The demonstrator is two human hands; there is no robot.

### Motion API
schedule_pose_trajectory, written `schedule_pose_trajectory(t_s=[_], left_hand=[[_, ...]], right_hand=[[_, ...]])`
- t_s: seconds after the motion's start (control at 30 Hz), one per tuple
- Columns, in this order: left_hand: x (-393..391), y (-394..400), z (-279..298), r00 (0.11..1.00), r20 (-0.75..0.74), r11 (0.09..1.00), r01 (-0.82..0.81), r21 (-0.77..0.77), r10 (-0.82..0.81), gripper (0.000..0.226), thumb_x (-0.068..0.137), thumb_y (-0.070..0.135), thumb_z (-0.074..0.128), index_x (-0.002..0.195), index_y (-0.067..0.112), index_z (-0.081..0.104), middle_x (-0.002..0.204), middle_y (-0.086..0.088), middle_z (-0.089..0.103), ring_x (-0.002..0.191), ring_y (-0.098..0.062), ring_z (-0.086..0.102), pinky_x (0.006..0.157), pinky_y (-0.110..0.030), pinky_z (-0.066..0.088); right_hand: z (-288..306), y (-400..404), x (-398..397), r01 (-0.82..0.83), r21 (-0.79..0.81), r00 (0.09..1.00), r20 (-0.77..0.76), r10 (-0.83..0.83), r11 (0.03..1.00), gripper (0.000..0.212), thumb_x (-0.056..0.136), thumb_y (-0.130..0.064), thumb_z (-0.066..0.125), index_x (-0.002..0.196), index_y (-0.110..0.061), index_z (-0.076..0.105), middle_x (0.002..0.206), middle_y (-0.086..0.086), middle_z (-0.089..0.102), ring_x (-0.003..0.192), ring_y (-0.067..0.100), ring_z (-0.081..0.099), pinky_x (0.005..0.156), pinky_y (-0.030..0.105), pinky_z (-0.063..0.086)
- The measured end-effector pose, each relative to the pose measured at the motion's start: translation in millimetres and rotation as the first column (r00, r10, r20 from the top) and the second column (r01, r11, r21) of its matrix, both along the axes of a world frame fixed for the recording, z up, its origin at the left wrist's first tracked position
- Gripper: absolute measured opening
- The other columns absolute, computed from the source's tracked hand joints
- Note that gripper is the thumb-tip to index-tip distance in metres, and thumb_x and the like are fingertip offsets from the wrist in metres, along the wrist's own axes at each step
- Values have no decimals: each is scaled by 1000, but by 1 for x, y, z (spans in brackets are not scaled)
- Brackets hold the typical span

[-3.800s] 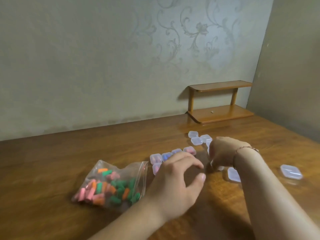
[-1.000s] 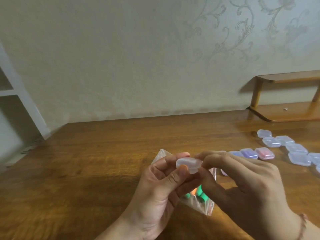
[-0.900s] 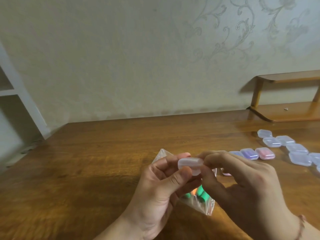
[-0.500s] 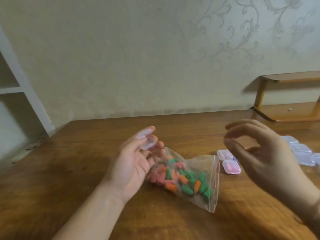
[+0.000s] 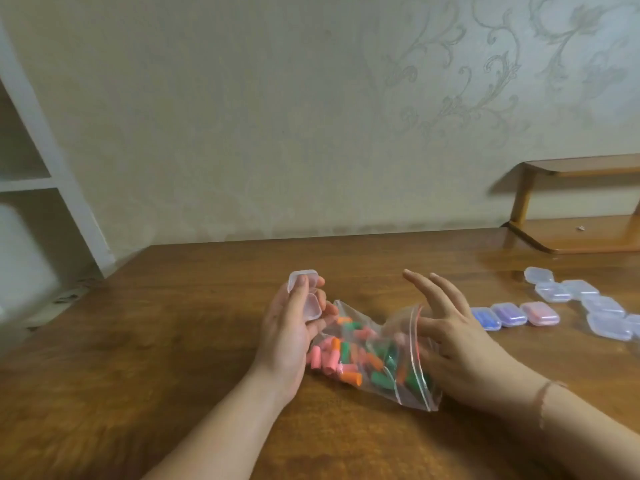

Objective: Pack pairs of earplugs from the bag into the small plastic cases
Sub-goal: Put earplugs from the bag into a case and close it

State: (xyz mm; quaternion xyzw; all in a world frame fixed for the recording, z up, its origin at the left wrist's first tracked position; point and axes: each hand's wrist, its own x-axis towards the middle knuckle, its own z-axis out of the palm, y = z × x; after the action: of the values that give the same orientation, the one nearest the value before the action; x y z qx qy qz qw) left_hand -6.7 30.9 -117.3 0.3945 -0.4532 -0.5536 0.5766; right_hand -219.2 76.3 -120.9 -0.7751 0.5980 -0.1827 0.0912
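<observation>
Head view, frame centre: left hand (image 5: 289,336) pinches an opened clear plastic case (image 5: 304,295); right hand (image 5: 453,336), fingers spread, touches the clear zip bag of coloured foam earplugs (image 5: 375,358).

Dim, warm indoor light — soft shadows under the hands (image 5: 287,327), edges bowed, everything slightly blurred.

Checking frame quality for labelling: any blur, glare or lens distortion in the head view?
Head view: soft overall; the bag of earplugs and the right hand look smeared, while the open case in the left hand reads clearer. Dim warm light, mild sheen on the table. Wide-angle bowing tilts the white shelf.
</observation>
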Motion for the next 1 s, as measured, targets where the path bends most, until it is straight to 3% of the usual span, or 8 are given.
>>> schedule_pose_trajectory(t_s=[0.23,0.33,0.47,0.63,0.73,0.8,0.87,1.0], left_hand=[[-5,7,1,989,-69,990,133,54,-129,27,95,39,54,93,17,68,98,-10,58,102,-27,61,91,-49,56],[-7,8,-1,988,-72,988,138,70,-133,27,93,41,55,91,18,68,101,-9,59,108,-29,58,94,-51,55],[-9,6,-2,988,-99,987,125,100,-115,27,97,38,53,96,16,66,99,-10,59,101,-26,60,94,-50,55],[-9,7,-2,988,-98,985,133,108,-123,31,99,41,48,100,14,64,97,-10,57,94,-23,59,96,-50,53],[-9,6,-3,987,-97,984,136,113,-125,33,99,42,47,102,14,64,99,-11,57,95,-24,60,96,-50,53],[-10,6,-3,988,-86,985,134,108,-125,33,99,43,47,102,15,64,102,-11,58,99,-25,61,94,-49,54],[-10,6,-4,988,-82,985,139,100,-131,33,99,42,47,102,14,64,103,-12,58,100,-26,61,93,-47,55],[-11,8,-5,987,-70,984,153,94,-147,34,99,43,47,101,15,65,102,-11,57,97,-24,60,98,-50,52]], right_hand=[[3,-5,9,164,-60,986,40,-161,985,16,88,-22,65,81,-37,66,153,-20,22,147,10,-1,114,43,32],[-1,-6,5,148,-27,989,-10,-148,989,20,81,-22,74,98,-31,69,149,-27,19,148,12,0,111,43,37],[1,-8,4,154,9,980,129,-154,988,42,82,-10,74,122,-13,64,117,-45,4,148,15,8,113,47,32],[3,-7,4,128,-51,982,-132,-134,990,31,85,-23,69,116,-25,66,140,-34,1,144,8,-10,119,38,22],[-4,-14,-4,89,31,995,-45,-87,996,37,83,-19,72,119,-21,65,131,-36,-7,138,4,-15,119,44,20],[-11,-20,-6,82,15,996,-46,-81,997,40,84,-18,72,123,-18,63,144,-29,2,146,13,-6,119,48,18],[-16,-22,-6,81,-2,996,25,-81,997,48,78,-25,75,124,-18,62,143,-39,2,148,20,2,118,52,18],[-21,-23,-8,96,15,976,196,-97,995,64,69,-34,81,116,-45,41,147,-19,5,148,24,11,116,51,23]])
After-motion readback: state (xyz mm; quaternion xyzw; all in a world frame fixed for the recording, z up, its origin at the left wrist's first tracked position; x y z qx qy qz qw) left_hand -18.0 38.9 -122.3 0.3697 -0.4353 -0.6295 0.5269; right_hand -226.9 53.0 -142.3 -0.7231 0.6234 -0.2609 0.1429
